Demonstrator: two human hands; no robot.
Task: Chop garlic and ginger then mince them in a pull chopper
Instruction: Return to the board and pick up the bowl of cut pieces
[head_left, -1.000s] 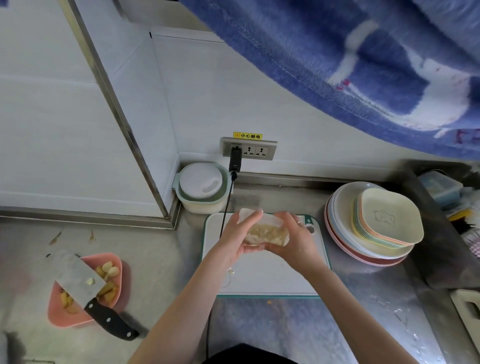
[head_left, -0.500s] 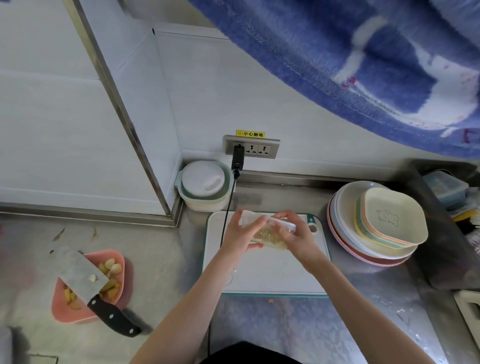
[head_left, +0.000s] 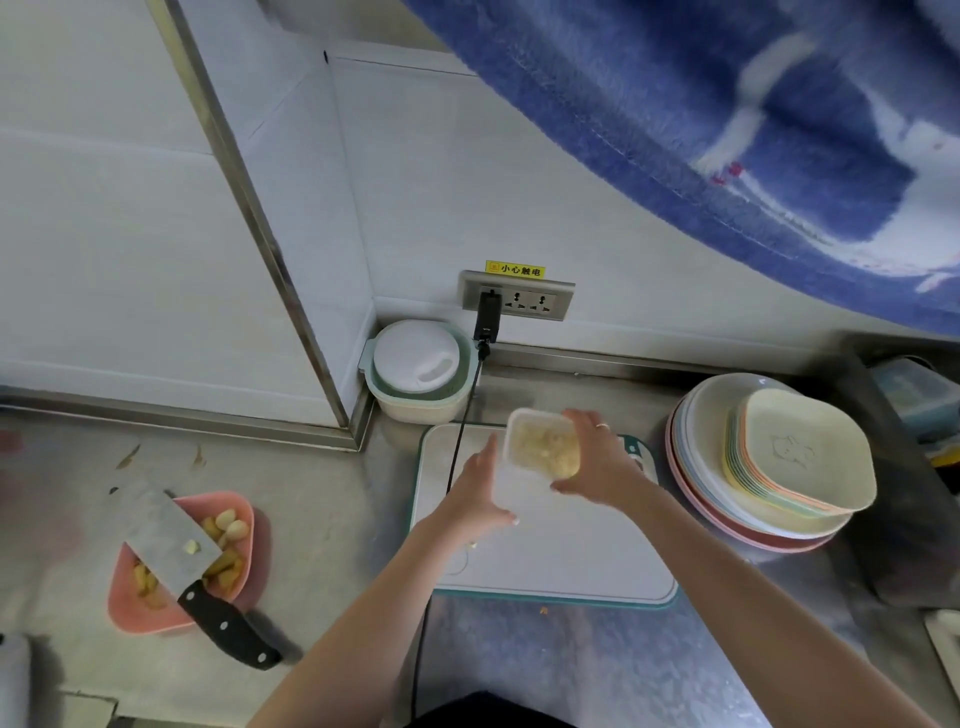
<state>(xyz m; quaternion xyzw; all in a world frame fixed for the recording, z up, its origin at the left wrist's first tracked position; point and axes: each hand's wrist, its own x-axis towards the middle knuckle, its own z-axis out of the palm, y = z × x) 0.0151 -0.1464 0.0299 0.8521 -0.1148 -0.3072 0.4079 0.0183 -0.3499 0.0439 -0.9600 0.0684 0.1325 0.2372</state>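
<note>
A clear plastic chopper cup (head_left: 540, 448) holding pale minced garlic and ginger is tilted with its open mouth toward me, above the white cutting board (head_left: 571, 551). My right hand (head_left: 597, 465) grips the cup from its right side and underneath. The straight fingers of my left hand (head_left: 478, 493) lie along the cup's left edge. At the left, a pink bowl (head_left: 156, 621) holds garlic cloves and ginger pieces. A black-handled cleaver (head_left: 171, 535) lies across it with one garlic bit on its blade.
A white round lid (head_left: 415, 358) sits in a pale green basket in the back corner. A black cable (head_left: 457, 452) runs from the wall socket across the board's left side. Stacked plates and bowls (head_left: 779, 467) stand to the right. A blue cloth hangs overhead.
Both hands held the cup nearly level over the board. Now the cup is turned mouth-up toward me in my right hand, and my left hand has opened beside it.
</note>
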